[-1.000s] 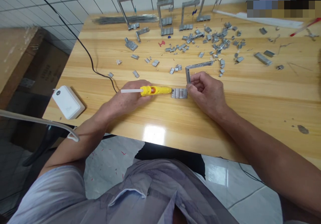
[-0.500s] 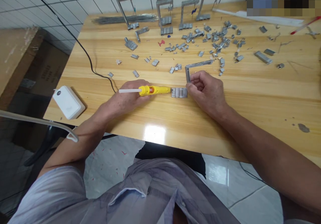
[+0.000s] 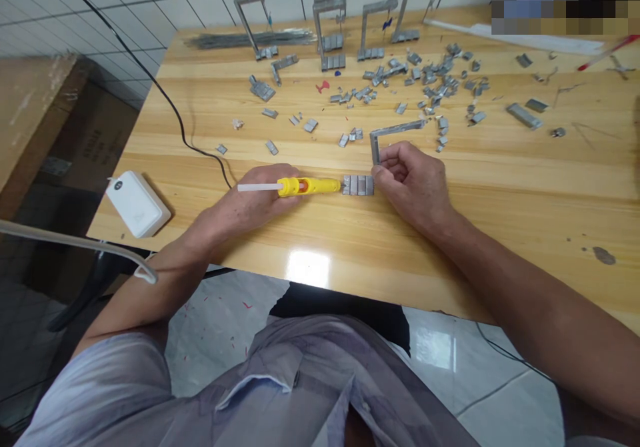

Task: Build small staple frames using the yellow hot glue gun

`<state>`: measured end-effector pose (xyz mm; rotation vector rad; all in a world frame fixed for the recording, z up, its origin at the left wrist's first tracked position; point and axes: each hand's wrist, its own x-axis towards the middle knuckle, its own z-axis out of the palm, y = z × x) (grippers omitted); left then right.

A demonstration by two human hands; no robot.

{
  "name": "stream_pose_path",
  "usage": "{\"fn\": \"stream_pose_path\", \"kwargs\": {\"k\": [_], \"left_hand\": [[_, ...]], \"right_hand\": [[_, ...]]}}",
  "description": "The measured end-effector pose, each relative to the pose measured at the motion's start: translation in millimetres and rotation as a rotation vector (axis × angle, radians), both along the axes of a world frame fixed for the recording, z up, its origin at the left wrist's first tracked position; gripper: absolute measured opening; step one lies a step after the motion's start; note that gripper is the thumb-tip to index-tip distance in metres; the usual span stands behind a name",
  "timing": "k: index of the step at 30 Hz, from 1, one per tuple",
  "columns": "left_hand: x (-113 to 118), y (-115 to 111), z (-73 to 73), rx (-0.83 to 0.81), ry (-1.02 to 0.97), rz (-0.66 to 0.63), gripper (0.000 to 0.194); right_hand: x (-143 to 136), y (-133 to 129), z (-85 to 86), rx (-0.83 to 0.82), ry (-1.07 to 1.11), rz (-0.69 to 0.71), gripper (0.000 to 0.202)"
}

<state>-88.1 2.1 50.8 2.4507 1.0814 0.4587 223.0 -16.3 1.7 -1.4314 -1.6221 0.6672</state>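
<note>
My left hand [image 3: 265,190] is closed around a yellow hot glue gun [image 3: 317,185], whose white glue stick [image 3: 259,187] juts out of the back. The gun's nozzle points right and meets, or nearly meets, the left end of a small grey ribbed base [image 3: 358,185] lying on the table. At the base's right end, my right hand [image 3: 413,177] pinches the lower end of a grey L-shaped frame [image 3: 397,129] between thumb and fingers. The frame stands up with its long arm reaching right. Whether its foot touches the base is hidden by my fingertips.
Several similar grey frames [image 3: 327,30] stand along the back of the wooden table [image 3: 280,247], by the tiled wall. Loose grey pieces [image 3: 440,77] lie scattered in front of them. A white power bank [image 3: 139,205] sits at left, near a black cable [image 3: 183,127].
The left hand and glue gun have dipped very slightly, with the nozzle still at the base's left end. The right hand and the L-shaped frame hold their place.
</note>
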Motion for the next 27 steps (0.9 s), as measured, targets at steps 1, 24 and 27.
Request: {"fn": "stream_pose_path", "kwargs": {"k": [1,24,27], "left_hand": [[0,0,0.6,-0.005,0.012,-0.006,0.018],[-107,106,38.5,0.203,0.108,0.636,0.029],[-120,124,19.7,0.112,0.125,0.654,0.047]], "right_hand": [[0,0,-1.0,0.001,-0.003,0.002,0.007],[7,2,-2.5,0.129,0.018,-0.046,0.008],[8,3,-4.4,0.167,-0.004,-0.029,0.007]]}}
